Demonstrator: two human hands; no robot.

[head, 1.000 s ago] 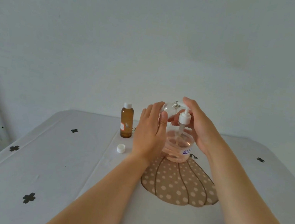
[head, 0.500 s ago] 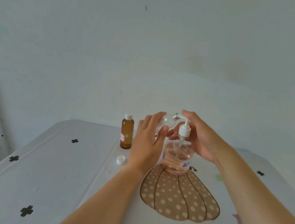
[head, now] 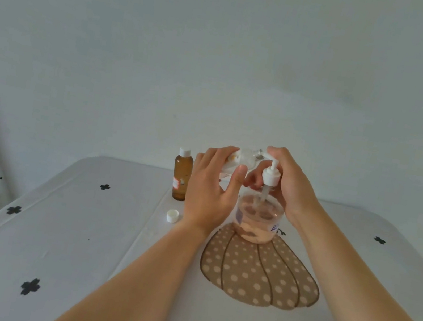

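The table (head: pixel 66 234) wears a white cloth with small dark crosses and a brown dotted pumpkin print (head: pixel 258 274). At the far edge of that print stands the pump bottle (head: pixel 257 221), clear, upright and holding pink liquid, in the same place as a second ago.

The right hand (head: pixel 293 185) curls round the white pump head (head: pixel 271 174), its forefinger lying over the spout and its other fingers tucked under, as it did before. The left hand (head: pixel 208 190) grips a small clear bottle (head: pixel 244 156), tipped on its side with its mouth at the spout tip. Its thumb now sits lower, against the right hand's fingertips.

Left of the hands, an amber bottle (head: pixel 181 176) with a white lid stands upright. Near it a loose white cap (head: pixel 172 215) lies on the cloth just beside the left wrist. Neither has moved.
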